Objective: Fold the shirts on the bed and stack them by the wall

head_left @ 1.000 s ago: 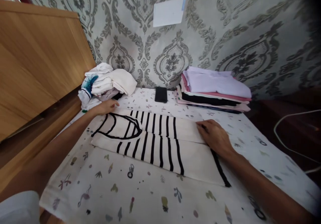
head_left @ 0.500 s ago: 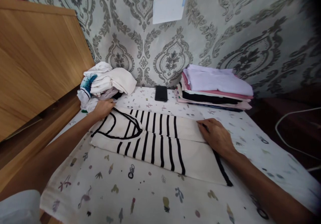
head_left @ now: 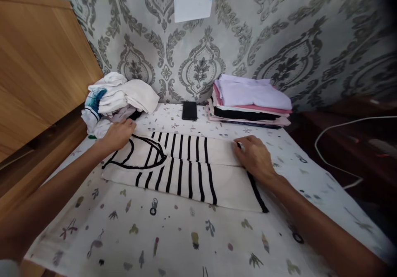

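Note:
A white knit top (head_left: 225, 181) with black stripes, a black-edged V-neck and a black hem lies flat, its sides folded in toward a seam along the middle. My left hand (head_left: 119, 133) is closed at the far shoulder corner by the neckline, its fingertips partly hidden. At the opposite end, my right hand (head_left: 256, 157) pinches the far edge near the hem, thumb and fingers together. Beneath the top spreads a white sheet (head_left: 173, 239) printed with small plants and figures.
Rumpled clothes (head_left: 124, 97) are heaped at the back left beside a wooden cabinet (head_left: 43, 61). A black phone-like object (head_left: 189, 111) lies near the patterned wall. Folded clothes (head_left: 251, 99) form a stack at the back right. A white cable (head_left: 328, 124) hangs at the right.
The whole scene has slid left in the view as the camera turned. Both hands keep their places on the knit top, which lies as before.

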A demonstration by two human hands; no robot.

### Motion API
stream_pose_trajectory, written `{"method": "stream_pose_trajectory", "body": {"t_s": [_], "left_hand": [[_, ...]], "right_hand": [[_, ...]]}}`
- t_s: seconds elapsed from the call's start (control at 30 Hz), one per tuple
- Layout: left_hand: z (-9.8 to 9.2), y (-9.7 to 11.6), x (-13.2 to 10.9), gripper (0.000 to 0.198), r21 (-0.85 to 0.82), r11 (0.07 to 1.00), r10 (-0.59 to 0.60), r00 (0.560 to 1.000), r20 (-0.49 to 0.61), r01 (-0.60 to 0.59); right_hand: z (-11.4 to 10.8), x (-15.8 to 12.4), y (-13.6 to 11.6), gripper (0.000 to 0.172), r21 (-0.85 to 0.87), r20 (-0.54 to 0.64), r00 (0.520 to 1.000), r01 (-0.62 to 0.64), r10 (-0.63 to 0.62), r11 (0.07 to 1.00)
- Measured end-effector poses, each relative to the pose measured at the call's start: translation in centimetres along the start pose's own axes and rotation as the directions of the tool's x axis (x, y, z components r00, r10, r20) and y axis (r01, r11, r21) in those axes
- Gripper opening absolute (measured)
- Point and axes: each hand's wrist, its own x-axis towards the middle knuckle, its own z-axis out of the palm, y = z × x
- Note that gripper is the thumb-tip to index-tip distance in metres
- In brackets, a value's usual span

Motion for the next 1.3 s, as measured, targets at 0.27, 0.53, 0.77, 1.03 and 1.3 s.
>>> {"method": "stream_pose_trajectory", "body": {"t_s": [0.27,0.53,0.77,1.03,1.3], "left_hand": [[-0.1,4.2,-4.4,0.045,-0.606,0.742,0.408,0.911,0.067,-0.288],[1.7,4.0,-4.4,0.053,-0.587,0.737,0.426,0.905,0.019,-0.335],[2.2,4.1,-3.2,0.061,-0.523,0.794,0.435,0.89,0.133,-0.31],[1.5,5.6,-3.0,0.057,-0.527,0.755,0.441,0.897,-0.031,-0.389],[1.8,6.2,-0.5,0.049,-0.48,0.79,0.434,0.901,-0.002,-0.382]], "right_hand": [[-0.7,-1.7,-16.4,0.026,0.359,0.299,0.806,0.401,-0.511,0.843],[1.3,0.7,-22.7,0.028,0.154,0.427,0.837,0.305,-0.341,0.94],[1.4,1.0,-22.5,0.032,0.127,0.44,0.854,0.246,-0.277,0.961],[2.6,1.0,-21.4,0.021,0.265,0.322,0.917,0.151,-0.235,0.952],[3.4,0.8,-21.1,0.02,0.318,0.279,0.933,0.134,-0.227,0.939]]}}
